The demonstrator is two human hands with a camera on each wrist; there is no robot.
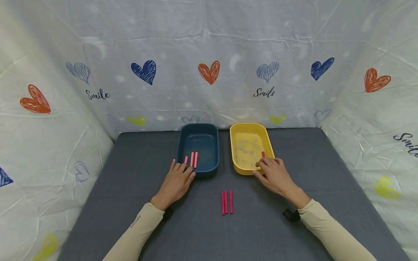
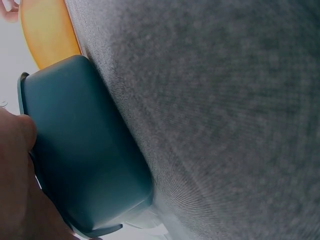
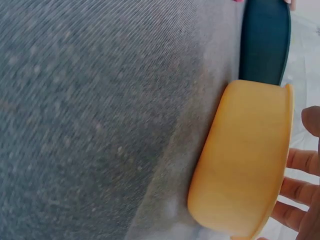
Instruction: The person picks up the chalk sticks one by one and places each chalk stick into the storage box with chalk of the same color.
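Observation:
My left hand (image 1: 176,181) reaches over the near left corner of a dark blue tub (image 1: 213,148), its fingers spread. Inside the tub lie light pink sticks (image 1: 192,159); one of them (image 1: 186,159) shows just beyond my left fingertips, partly hidden by them. Over the near right side of a yellow tub (image 1: 233,154) is my right hand (image 1: 275,175), its fingers apart in the right wrist view. A dark pink stick (image 1: 263,154) pokes out past those fingers, its lower part covered. No grip on either stick is visible.
Three dark pink sticks (image 1: 226,202) lie side by side on the grey cloth-covered table (image 1: 196,232), nearer than the tubs. The tubs stand next to each other at the back, before a white curtain (image 1: 176,98) printed with hearts. Similar curtains hang at both sides.

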